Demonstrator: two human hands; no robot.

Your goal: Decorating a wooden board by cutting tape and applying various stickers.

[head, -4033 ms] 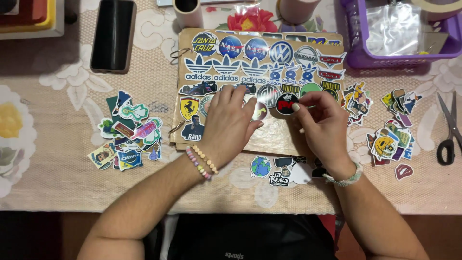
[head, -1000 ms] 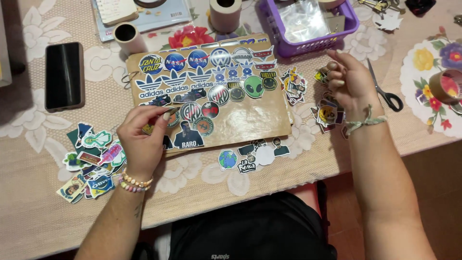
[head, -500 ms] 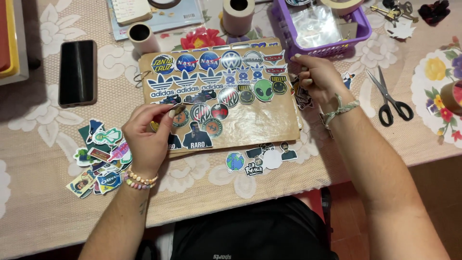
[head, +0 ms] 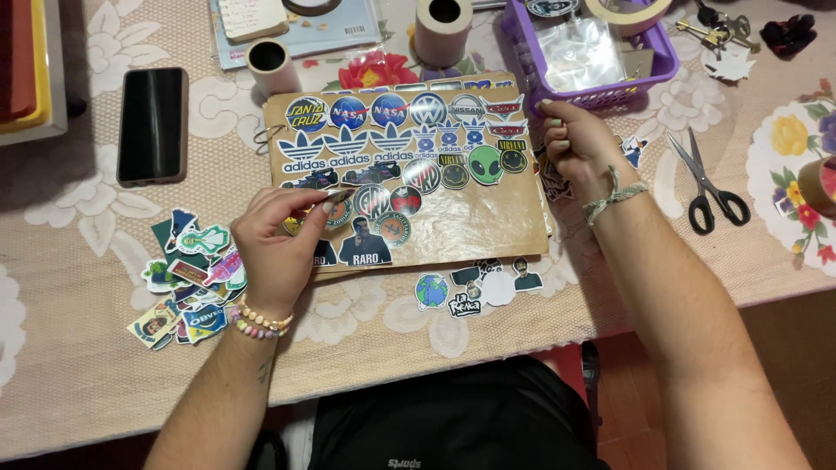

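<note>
Under both hands: board [head: 470,222] | left hand [head: 277,242] pinching sticker [head: 336,197] | right hand [head: 576,144] gripping board edge | risk: sticker curling, sticking crooked, overlapping neighbours; board shifting

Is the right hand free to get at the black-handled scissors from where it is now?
Probably yes: the scissors lie bare on the tablecloth just right of the right hand, nothing between. That hand seems to pinch a sticker, though.

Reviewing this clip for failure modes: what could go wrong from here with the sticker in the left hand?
1. The left hand pinches a small sticker over already placed stickers; it may overlap them or land crooked.
2. The right hand grips only the brown board edge; the board might shift.
</note>
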